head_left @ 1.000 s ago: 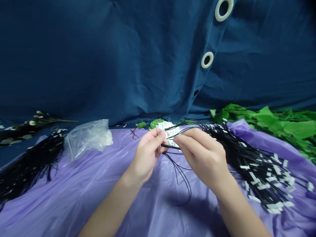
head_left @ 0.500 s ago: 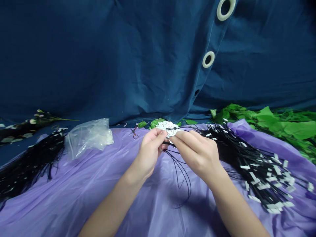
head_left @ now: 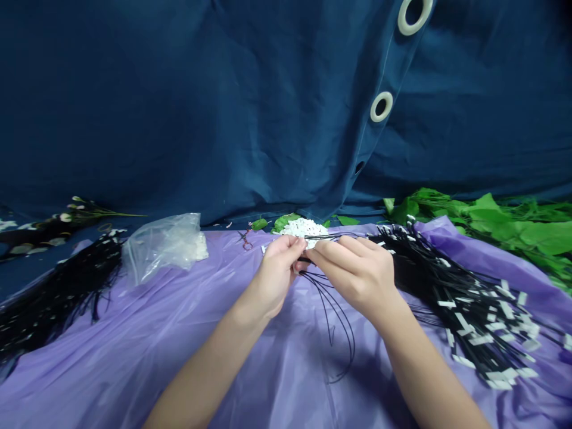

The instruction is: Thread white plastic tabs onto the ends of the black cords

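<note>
My left hand (head_left: 274, 275) and my right hand (head_left: 357, 275) meet fingertip to fingertip over the purple plastic sheet (head_left: 179, 351). Both pinch thin black cords (head_left: 333, 310) that loop down onto the sheet below them. The left fingers seem to press a small white piece against the cord ends, but it is mostly hidden. Just behind the fingertips lies a heap of small white pieces (head_left: 304, 227). A large bundle of black cords with white tags (head_left: 465, 304) spreads to the right of my right hand.
A crumpled clear plastic bag (head_left: 163, 244) lies to the left. Another black cord bundle (head_left: 53, 292) is at the far left. Small scissors (head_left: 245, 237) lie behind the hands. Green leaves (head_left: 491, 220) pile up at the right. A blue curtain with eyelets (head_left: 381, 106) hangs behind.
Both hands have shifted slightly forward and closer together. The hanging cord loops have dropped a little lower on the sheet.
</note>
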`<state>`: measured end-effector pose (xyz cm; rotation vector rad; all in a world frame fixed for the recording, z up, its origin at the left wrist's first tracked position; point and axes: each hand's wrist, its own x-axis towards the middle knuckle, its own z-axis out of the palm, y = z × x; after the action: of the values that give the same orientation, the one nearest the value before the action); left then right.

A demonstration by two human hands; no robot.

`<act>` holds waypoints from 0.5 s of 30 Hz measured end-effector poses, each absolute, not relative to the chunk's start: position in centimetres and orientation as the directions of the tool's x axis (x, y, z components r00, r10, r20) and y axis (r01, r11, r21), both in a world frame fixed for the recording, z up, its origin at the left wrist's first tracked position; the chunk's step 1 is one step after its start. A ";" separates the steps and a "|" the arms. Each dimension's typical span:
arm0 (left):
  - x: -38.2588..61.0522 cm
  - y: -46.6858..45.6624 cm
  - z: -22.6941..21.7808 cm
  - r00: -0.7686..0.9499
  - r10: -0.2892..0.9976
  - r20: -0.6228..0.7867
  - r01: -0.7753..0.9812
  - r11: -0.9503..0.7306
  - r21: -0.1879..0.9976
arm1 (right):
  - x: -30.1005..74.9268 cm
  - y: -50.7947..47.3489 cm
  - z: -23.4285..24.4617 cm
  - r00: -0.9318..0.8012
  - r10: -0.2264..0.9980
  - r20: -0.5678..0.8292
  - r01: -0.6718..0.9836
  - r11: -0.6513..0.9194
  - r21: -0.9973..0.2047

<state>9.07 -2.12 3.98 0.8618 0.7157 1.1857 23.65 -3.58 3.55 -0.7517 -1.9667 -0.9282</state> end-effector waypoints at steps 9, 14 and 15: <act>8.2 -1.4 4.5 0.203 0.978 -0.056 -0.486 0.150 0.861 | 25.5 -4.8 4.9 -0.398 0.266 0.878 0.681 0.727 0.089; 7.7 -1.3 4.9 0.151 0.987 -0.062 -0.537 0.135 0.832 | 25.4 -6.7 5.1 -0.351 0.624 0.698 0.699 0.671 -0.248; 7.7 -1.2 4.9 0.148 0.987 -0.055 -0.543 0.128 0.830 | 25.3 -6.8 5.1 -0.339 0.700 0.628 0.717 0.624 -0.309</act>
<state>7.67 -1.24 4.92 0.7661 0.7325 1.2716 25.29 -6.83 5.09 -1.1071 -2.0911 -0.0287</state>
